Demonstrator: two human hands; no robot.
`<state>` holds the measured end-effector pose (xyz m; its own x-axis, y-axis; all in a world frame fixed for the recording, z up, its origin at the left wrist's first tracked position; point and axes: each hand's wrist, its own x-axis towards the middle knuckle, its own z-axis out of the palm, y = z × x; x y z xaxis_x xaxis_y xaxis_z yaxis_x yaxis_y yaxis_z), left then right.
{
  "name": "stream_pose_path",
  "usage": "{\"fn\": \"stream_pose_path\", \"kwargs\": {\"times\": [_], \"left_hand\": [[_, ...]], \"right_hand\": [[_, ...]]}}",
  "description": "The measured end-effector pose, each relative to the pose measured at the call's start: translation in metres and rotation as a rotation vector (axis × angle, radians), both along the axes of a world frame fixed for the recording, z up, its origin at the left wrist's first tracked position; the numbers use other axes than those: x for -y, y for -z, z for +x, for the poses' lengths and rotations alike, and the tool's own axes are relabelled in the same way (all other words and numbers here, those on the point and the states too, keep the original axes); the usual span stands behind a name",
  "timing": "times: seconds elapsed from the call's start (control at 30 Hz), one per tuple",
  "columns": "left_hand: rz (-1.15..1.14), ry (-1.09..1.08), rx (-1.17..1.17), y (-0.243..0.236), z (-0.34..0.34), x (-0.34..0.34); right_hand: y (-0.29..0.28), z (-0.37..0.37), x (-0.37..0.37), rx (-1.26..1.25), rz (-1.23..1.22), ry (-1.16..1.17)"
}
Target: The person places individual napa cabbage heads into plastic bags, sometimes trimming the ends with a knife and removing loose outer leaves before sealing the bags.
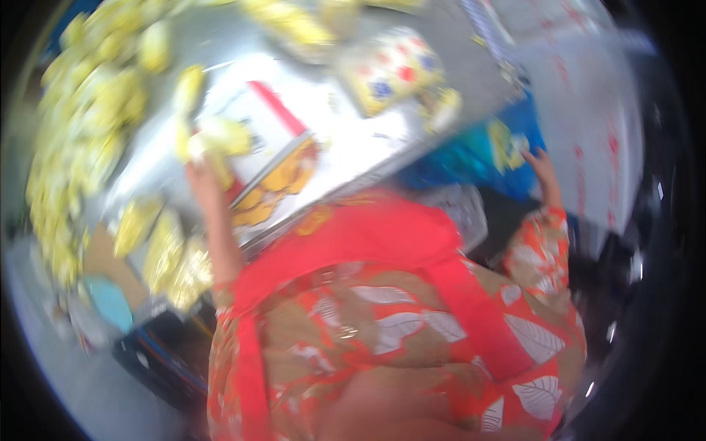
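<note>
My left hand (204, 173) reaches over the metal table (346, 151), its fingers against pale yellow heads of baby napa cabbage (224, 135). Motion smears these fingers, so whether they grip a head is unclear. Beside the hand lies a white box or printed sheet (254, 110) with a red stripe and a yellow-orange picture. Off to the right, my right hand (543, 167) is raised with its fingers apart and nothing visible in them. Just left of it is a blue plastic bag (471, 158) with yellow leaves (506, 143) in it.
A large heap of cabbages (88, 140) covers the table's left side. Bagged cabbages (165, 246) lie at the near left. Farther back sit a printed plastic pack (390, 70) and a long wrapped bundle (290, 26). White sacking (588, 125) with red marks stands at the right.
</note>
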<state>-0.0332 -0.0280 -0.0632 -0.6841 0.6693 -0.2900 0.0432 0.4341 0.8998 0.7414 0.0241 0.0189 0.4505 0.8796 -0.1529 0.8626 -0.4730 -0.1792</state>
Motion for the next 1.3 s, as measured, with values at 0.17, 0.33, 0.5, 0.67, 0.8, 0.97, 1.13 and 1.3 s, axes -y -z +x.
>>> {"fn": "stream_pose_path", "kwargs": {"times": [0.17,0.33,0.5,0.67,0.8,0.97,1.13,1.3], "left_hand": [[0.238,-0.041,-0.160,-0.015,0.033,-0.013],[-0.116,0.052,-0.492,-0.048,0.026,-0.015],[0.051,0.139,-0.430,-0.036,0.011,-0.012],[-0.176,0.073,-0.458,-0.056,-0.023,-0.018],[-0.100,0.013,-0.894,-0.062,-0.048,-0.052],[-0.418,0.210,-0.758,-0.074,-0.054,-0.073],[-0.252,0.002,-0.274,-0.087,-0.056,-0.037],[0.237,-0.057,0.190,-0.040,-0.008,-0.010]], "right_hand": [[-0.068,-0.211,-0.062,-0.747,-0.009,-0.217],[-0.049,-0.453,-0.086,-1.119,-0.212,-0.780],[-0.010,-0.620,-0.077,-0.766,0.134,-1.209],[0.010,-0.664,-0.069,-0.511,-0.077,-1.238],[0.018,-0.664,-0.064,-0.522,-0.068,-1.234],[0.022,-0.662,-0.064,-0.604,-0.018,-1.183],[0.022,-0.662,-0.064,-0.602,-0.026,-1.162],[0.035,-0.656,-0.075,-0.805,0.034,-1.122]]}}
